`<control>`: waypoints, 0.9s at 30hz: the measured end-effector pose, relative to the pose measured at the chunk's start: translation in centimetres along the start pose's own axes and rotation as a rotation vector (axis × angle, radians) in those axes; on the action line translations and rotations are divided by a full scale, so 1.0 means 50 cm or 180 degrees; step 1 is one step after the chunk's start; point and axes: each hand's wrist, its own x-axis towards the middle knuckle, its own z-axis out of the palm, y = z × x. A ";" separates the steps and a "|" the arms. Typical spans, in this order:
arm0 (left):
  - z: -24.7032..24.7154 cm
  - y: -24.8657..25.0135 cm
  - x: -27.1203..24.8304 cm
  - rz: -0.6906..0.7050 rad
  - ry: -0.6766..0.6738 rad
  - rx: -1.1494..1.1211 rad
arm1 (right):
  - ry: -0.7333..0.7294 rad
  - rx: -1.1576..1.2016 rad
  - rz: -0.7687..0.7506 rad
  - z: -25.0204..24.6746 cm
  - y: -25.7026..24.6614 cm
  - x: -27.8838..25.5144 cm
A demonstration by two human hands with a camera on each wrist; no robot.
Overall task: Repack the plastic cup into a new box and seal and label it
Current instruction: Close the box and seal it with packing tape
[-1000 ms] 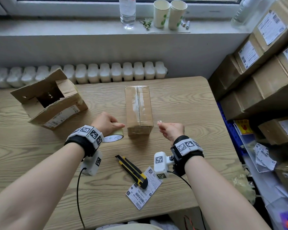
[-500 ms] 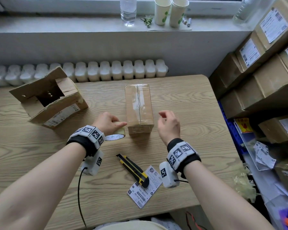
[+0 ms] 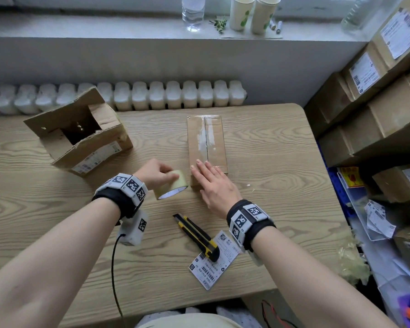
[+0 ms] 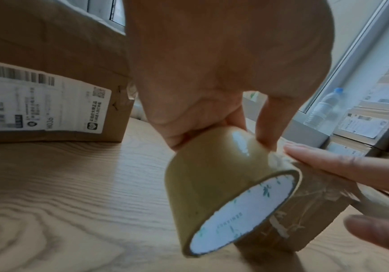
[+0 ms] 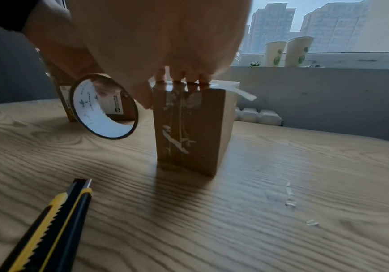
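A narrow closed cardboard box (image 3: 207,140) (image 5: 188,128) with clear tape along its top seam lies in the middle of the wooden table (image 3: 270,150). My right hand (image 3: 213,183) lies flat, fingers straight, pressing on the near end of the box's top; the fingertips (image 5: 181,81) touch the taped edge. Just left of the box my left hand (image 3: 156,174) grips a roll of tan packing tape (image 3: 171,188) (image 4: 223,184) (image 5: 102,108), tilted, its edge against the box's near end. A loose shipping label (image 3: 214,259) lies near the front edge. The plastic cup is not visible.
An opened, labelled old box (image 3: 81,131) (image 4: 44,88) lies on its side at the left. A yellow-black utility knife (image 3: 197,235) (image 5: 46,226) rests partly on the label. Stacked parcels (image 3: 376,91) crowd the right; paper cups (image 3: 253,13) and a bottle (image 3: 193,10) stand on the sill.
My right hand has opened from a raised pinch and come down flat onto the near end of the box. My left hand has lifted and tilted the tape roll toward the box.
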 end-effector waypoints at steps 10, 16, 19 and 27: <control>0.017 -0.027 -0.005 -0.0057 0.0210 0.0327 | -0.0143 0.0249 0.0098 -0.011 0.008 0.001; 0.011 -0.026 -0.016 0.0121 0.0258 0.0085 | 0.0705 -0.0030 -0.0071 -0.023 -0.034 -0.014; 0.017 -0.019 -0.020 0.0140 0.0337 0.0184 | 0.0552 -0.0029 -0.0062 0.001 -0.070 -0.040; 0.013 -0.017 -0.018 0.0205 0.0438 0.0337 | -0.1425 0.0211 0.1260 0.080 -0.115 -0.072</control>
